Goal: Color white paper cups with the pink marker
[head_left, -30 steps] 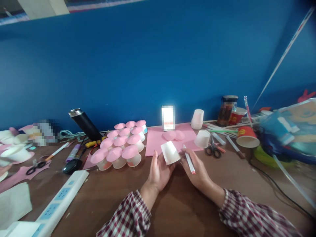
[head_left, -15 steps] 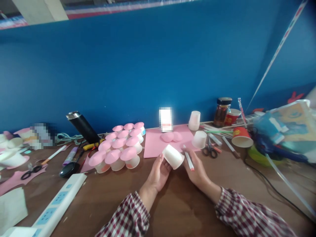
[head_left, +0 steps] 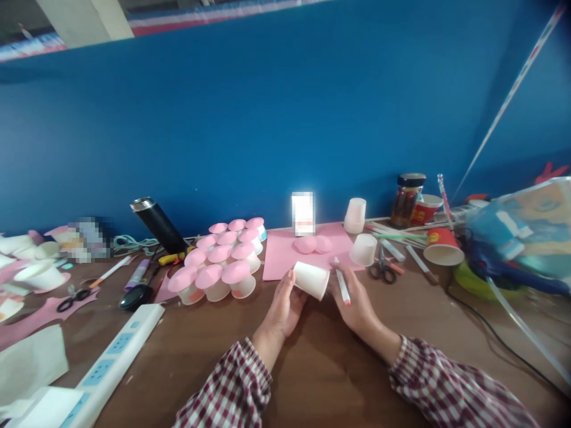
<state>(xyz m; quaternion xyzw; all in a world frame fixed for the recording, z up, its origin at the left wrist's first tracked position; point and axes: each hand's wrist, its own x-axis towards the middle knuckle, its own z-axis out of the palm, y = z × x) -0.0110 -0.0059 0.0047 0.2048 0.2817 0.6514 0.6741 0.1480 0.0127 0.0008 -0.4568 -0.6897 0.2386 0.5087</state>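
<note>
My left hand (head_left: 282, 306) holds a small white paper cup (head_left: 311, 280) on its side, mouth toward the right. My right hand (head_left: 354, 300) grips a white marker with a pink tip (head_left: 342, 285) and touches the cup's rim. Both hands hover over the brown table (head_left: 214, 345), just in front of a pink paper sheet (head_left: 283, 257) that carries pink discs (head_left: 313, 244). Left of the sheet stands a cluster of several white cups with pink caps (head_left: 220, 261).
Two upturned white cups (head_left: 362, 249) (head_left: 355, 215), scissors (head_left: 381, 268), loose markers, a red cup (head_left: 441, 246), a jar (head_left: 405, 200) and a blue bag (head_left: 521, 241) lie to the right. A black flask (head_left: 157, 224), a white power strip (head_left: 107, 362), scissors and pink scraps are at left. Behind is a blue wall.
The cup has been turned in my left hand from base-up to lying sideways. My right hand with the marker has closed in on its rim.
</note>
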